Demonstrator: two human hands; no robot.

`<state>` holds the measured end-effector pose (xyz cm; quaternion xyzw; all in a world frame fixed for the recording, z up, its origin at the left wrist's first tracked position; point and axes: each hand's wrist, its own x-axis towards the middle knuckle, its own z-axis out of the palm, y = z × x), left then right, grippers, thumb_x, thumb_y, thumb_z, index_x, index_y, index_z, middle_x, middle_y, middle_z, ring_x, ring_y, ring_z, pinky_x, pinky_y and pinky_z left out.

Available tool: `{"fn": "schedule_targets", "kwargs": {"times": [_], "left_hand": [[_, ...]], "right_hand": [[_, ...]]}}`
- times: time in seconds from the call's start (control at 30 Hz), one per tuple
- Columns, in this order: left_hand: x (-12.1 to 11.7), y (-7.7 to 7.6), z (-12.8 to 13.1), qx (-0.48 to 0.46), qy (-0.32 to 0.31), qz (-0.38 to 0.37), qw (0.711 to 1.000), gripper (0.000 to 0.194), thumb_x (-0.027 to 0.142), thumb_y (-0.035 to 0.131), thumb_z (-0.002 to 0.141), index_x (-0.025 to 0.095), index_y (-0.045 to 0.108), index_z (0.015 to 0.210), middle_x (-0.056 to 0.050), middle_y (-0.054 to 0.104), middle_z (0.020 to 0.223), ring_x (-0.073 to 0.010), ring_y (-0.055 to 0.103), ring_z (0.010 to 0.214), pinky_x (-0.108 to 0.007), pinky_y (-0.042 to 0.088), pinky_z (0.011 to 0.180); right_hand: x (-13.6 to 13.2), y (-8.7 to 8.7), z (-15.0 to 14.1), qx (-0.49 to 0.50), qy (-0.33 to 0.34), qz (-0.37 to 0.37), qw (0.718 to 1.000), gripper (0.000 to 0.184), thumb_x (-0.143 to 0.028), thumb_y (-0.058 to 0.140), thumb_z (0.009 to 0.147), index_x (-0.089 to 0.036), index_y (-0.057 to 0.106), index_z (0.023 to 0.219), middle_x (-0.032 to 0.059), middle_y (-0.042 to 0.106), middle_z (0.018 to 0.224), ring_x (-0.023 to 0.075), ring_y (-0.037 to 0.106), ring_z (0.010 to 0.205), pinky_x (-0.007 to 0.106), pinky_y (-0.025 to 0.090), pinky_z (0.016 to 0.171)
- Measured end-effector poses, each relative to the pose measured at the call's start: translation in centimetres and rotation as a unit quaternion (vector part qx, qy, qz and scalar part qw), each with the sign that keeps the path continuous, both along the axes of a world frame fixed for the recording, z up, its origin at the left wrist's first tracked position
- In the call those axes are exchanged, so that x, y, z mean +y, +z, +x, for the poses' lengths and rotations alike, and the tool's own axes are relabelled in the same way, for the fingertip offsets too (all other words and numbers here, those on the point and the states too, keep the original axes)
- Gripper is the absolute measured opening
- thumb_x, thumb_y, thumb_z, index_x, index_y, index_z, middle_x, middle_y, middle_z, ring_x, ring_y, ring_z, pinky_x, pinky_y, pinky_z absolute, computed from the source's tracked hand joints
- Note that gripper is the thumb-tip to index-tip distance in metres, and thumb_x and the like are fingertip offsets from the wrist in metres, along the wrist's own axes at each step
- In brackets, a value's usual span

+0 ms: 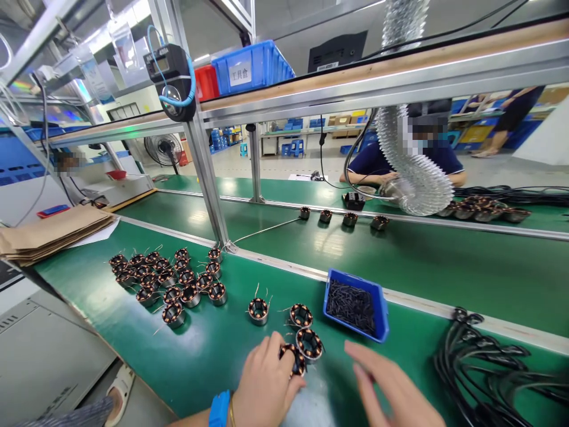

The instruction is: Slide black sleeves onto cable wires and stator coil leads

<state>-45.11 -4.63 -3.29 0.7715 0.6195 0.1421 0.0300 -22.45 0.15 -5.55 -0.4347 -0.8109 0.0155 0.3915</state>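
Note:
My left hand [267, 379], with a blue band at its wrist, closes around a motor stator [299, 363] wound with copper coils. Touching or close behind it are two more stators, one here [310, 344] and one farther back [301, 315]. Another stator [258, 311] stands apart to the left, its thin wire ends pointing up. To the right, my right hand [391, 388] is open above the green table, fingers stretched out and holding nothing. Beyond it sits a blue bin [381, 314] full of short black tubes.
Several stators [173, 314] are grouped on the left. Black cables [471, 367] lie at the right. A metal post [207, 178] rises from the bench. A small row of stators [350, 219] stands on the middle belt, and a person [440, 157] sits opposite behind a silver duct [418, 184].

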Motion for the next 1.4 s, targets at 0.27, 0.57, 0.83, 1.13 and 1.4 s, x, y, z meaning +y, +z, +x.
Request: {"fn": "schedule_targets", "kwargs": {"times": [0.27,0.57,0.83,1.13,1.4], "left_hand": [[3.4,2.9,-3.0,-0.009,-0.004,0.056,0.998,0.028,0.021,0.075,0.084,0.018,0.057,0.105,-0.010,0.057,0.119,-0.0270,0.062,0.108,-0.045,0.056,0.091],[0.9,5.1,-7.8,0.044,-0.067,0.025,0.996,0.017,0.022,0.067,0.083,0.017,0.065,0.099,-0.012,0.050,0.150,-0.0333,0.037,0.145,-0.057,0.029,0.121],[-2.6,-1.3,-5.2,0.053,-0.214,0.049,0.974,0.024,0.037,0.078,0.085,0.022,0.062,0.093,0.001,0.068,0.103,-0.0161,0.062,0.082,-0.027,0.047,0.067],[-1.5,-4.1,-0.6,-0.050,-0.190,0.071,0.978,0.038,0.045,0.082,0.076,0.021,0.062,0.096,-0.004,0.064,0.108,-0.0215,0.059,0.090,-0.026,0.050,0.064],[-1.3,-5.1,-0.8,-0.084,-0.208,0.052,0.973,0.036,0.042,0.080,0.079,0.022,0.064,0.103,-0.006,0.062,0.114,-0.0228,0.058,0.097,-0.028,0.055,0.070]], "right_hand": [[12.3,3.1,0.3,-0.288,-0.103,-0.070,0.950,0.016,-0.005,0.069,0.079,-0.018,0.078,0.082,0.0117,0.077,0.079,0.0302,0.069,0.080,0.039,0.048,0.070],[11.7,2.5,0.3,-0.229,-0.116,-0.109,0.960,0.020,-0.023,0.060,0.094,-0.018,0.071,0.077,0.0088,0.076,0.076,0.0273,0.068,0.074,0.035,0.043,0.066],[10.5,2.1,1.1,-0.089,-0.134,-0.139,0.977,0.026,-0.034,0.048,0.095,-0.022,0.070,0.087,0.0084,0.076,0.086,0.0274,0.068,0.084,0.036,0.049,0.071],[7.2,3.8,1.5,0.102,-0.121,-0.204,0.966,0.045,-0.055,0.043,0.092,-0.020,0.072,0.093,0.0099,0.077,0.084,0.0218,0.069,0.068,0.034,0.056,0.064],[-4.2,-1.8,-2.4,0.452,-0.029,-0.420,0.786,0.042,-0.060,0.083,0.066,-0.021,0.077,0.078,0.0037,0.075,0.066,0.0174,0.071,0.058,0.021,0.059,0.054]]}}
